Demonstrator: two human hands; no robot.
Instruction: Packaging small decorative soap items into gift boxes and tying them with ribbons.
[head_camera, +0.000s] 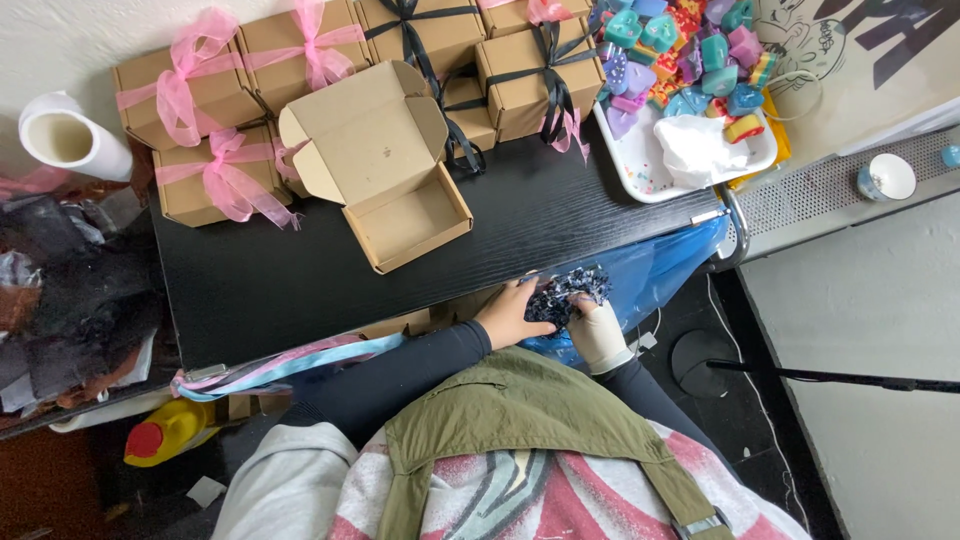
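At the near edge of the black table (300, 280), your two hands meet over a clump of dark shredded paper filler (568, 292), blue-black and crinkled. Your left hand (510, 315), bare with a dark sleeve, curls its fingers into the left side of the clump and grips it. Your right hand (598, 330), in a pale glove, closes on the clump from the right and below. The filler sits just off the table's front edge, above a blue plastic bag (665, 265) that hangs beside the table. An open cardboard box (385, 175), lid flipped back and inside bare, stands on the table well apart from your hands, up and to the left. Behind it stand closed boxes tied with pink ribbon (195, 95) and others with black ribbon (530, 65). A white tray (640, 165) of colourful soap shapes sits at the far right corner, and a white roll (70, 135) lies at the left.
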